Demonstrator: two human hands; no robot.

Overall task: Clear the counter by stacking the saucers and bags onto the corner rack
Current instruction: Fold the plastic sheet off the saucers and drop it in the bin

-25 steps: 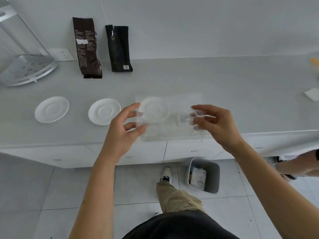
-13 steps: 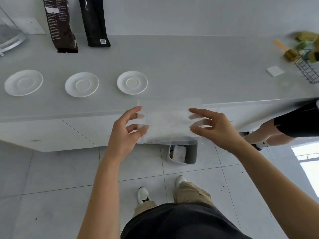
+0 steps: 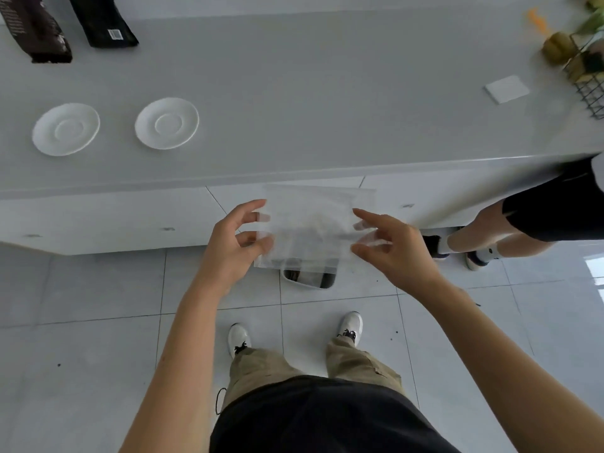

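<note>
Both hands hold a clear plastic bag point(image 3: 310, 223) in the air, in front of the counter's edge and above the floor. My left hand point(image 3: 235, 243) pinches its left side and my right hand point(image 3: 389, 246) pinches its right side. Two white saucers point(image 3: 66, 129) point(image 3: 166, 123) lie on the grey counter point(image 3: 327, 109) at the left. A brown bag point(image 3: 36, 31) and a black bag point(image 3: 104, 24) lean against the wall at the back left. The corner rack is out of view.
A grey bin point(image 3: 310, 277) stands on the floor under the held bag. A white square pad point(image 3: 506, 89) lies at the counter's right, beside a wire basket point(image 3: 588, 83) with yellow-green items. Another person's legs point(image 3: 490, 233) stand at the right.
The bag has come away from the counter towards me, now held over the floor and bin. The view has shifted right; one saucer and the rack have left the frame.
</note>
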